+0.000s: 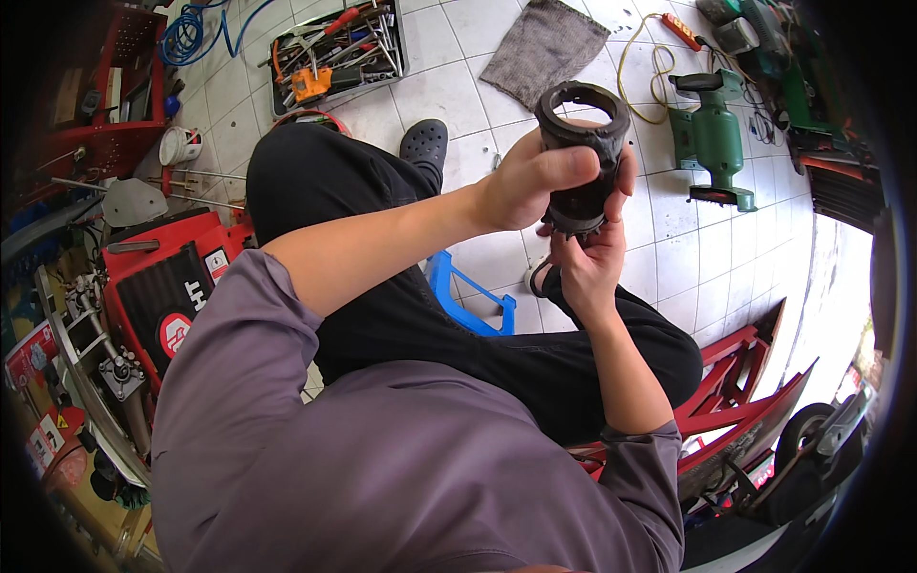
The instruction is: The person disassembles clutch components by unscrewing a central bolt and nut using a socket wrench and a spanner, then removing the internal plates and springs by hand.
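Up in front of me, over the floor, I hold a black hollow cylindrical housing [579,202]. It has a wide ring with an opening at its upper end and a jagged, toothed-looking edge at its lower end. My left hand [525,181] is wrapped round its body, thumb across the near side. From below, my right hand [590,267] closes on the lower end; some of its fingers are hidden behind the part. The surface looks dark and greasy. What kind of machine it belongs to, I cannot tell.
A tray of hand tools [334,57] lies beyond my left knee. On the tiles ahead are a grey cloth [544,53] and a green bench grinder-like machine [716,134]. A blue plastic stool [468,296] shows between my legs. A red-black machine [162,277] stands left.
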`<state>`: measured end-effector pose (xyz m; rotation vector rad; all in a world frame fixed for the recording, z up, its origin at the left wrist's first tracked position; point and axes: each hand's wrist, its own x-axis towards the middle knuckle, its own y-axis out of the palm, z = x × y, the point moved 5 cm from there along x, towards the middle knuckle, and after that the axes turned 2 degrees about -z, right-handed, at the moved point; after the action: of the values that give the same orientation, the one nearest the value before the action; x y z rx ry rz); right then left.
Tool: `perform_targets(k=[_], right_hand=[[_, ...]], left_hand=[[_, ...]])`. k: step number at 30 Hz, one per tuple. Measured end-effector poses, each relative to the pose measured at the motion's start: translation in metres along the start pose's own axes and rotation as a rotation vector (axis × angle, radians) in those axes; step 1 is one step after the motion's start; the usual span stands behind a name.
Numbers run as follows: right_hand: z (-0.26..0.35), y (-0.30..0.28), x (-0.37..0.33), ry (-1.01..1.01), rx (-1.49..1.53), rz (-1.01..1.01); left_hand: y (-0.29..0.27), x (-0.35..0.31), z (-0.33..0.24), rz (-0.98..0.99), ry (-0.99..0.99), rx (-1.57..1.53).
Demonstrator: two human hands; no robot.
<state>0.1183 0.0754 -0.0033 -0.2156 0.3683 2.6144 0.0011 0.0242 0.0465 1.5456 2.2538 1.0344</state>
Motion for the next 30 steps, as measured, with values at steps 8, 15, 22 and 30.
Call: perform_targets(k=[8, 15, 22, 30], right_hand=[[-0.003, -0.004, -0.005, -0.041, -0.151, 0.119], [-0.002, -0.001, -0.001, -0.085, -0.104, 0.052], [0.005, 0.009, -0.002, -0.065, 0.006, -0.067], [0.004, 0.004, -0.003, -0.113, -0.226, -0.001]], left_hand=[[-0.002, 0.003, -0.003, 0.021, 0.036, -0.031], [-0.001, 0.001, -0.009, 0.019, 0.043, 0.065], [0.003, 0.0, -0.01, -0.007, 0.008, 0.157], [-0.008, -0.002, -0.005, -0.022, -0.066, 0.131]])
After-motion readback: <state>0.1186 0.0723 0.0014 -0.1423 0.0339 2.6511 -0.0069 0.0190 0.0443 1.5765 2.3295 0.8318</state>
